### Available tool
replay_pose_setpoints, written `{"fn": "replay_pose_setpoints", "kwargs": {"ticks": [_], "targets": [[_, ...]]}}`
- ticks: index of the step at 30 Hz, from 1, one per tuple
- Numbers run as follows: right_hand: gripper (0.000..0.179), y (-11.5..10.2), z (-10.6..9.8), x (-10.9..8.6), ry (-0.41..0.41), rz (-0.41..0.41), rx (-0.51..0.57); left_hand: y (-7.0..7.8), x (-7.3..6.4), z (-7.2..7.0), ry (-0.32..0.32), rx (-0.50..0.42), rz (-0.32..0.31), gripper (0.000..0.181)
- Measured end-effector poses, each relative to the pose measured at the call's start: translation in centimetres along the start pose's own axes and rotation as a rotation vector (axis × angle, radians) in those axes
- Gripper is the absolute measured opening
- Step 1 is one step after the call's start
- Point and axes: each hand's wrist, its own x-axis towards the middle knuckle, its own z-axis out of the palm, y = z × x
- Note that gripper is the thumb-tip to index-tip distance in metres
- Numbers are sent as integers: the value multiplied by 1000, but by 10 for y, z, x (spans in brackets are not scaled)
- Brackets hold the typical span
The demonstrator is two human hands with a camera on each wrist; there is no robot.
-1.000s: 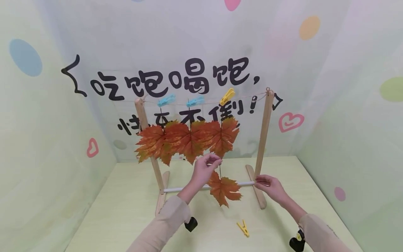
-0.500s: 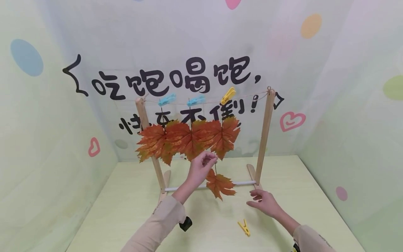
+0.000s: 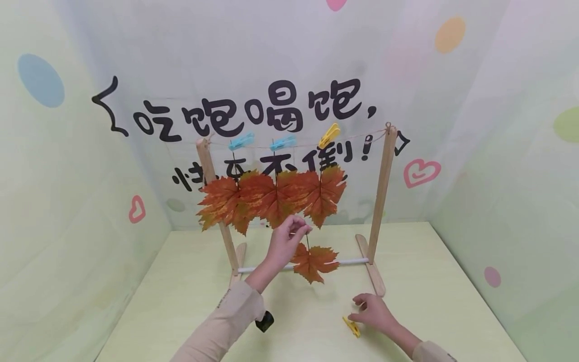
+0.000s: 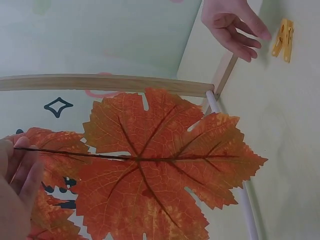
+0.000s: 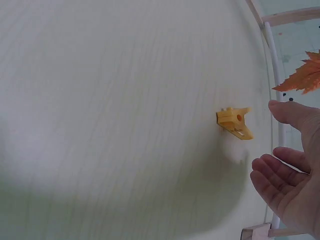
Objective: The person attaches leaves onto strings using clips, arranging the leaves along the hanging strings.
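My left hand [image 3: 286,240] pinches the thin dark stem of an orange-red maple leaf [image 3: 312,262], which hangs below the fingertips in front of the stand. In the left wrist view the leaf [image 4: 150,160] fills the middle, its stem running to the thumb and fingers. Low on the right, my right hand [image 3: 373,311] hovers with parted, loosely bent fingers and holds nothing. Right by its thumb lies a yellow clothespin [image 3: 352,327] on the table. The right wrist view has this clothespin [image 5: 234,122] just ahead of the spread thumb and fingers.
A wooden stand [image 3: 382,196] carries a string between two posts. From it hang several similar leaves [image 3: 273,196], clipped by blue clothespins [image 3: 282,143] and a yellow one [image 3: 329,136]. A white rod [image 3: 353,261] joins the posts near the table [image 3: 181,301]. Printed fabric walls enclose three sides.
My right hand has left the foot of the right post and come down toward the viewer, to the yellow clothespin. The left hand has shifted slightly left with the leaf.
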Motion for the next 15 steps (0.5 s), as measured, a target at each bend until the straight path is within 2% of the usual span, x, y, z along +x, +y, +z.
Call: {"fn": "replay_pose_setpoints", "kwargs": {"ticks": [6, 15], "targets": [[30, -1, 13, -6, 27, 19, -72, 4, -2, 0, 43, 10, 7, 9], [30, 1, 30, -5, 99, 44, -92, 1, -4, 1, 77, 29, -6, 10]]}}
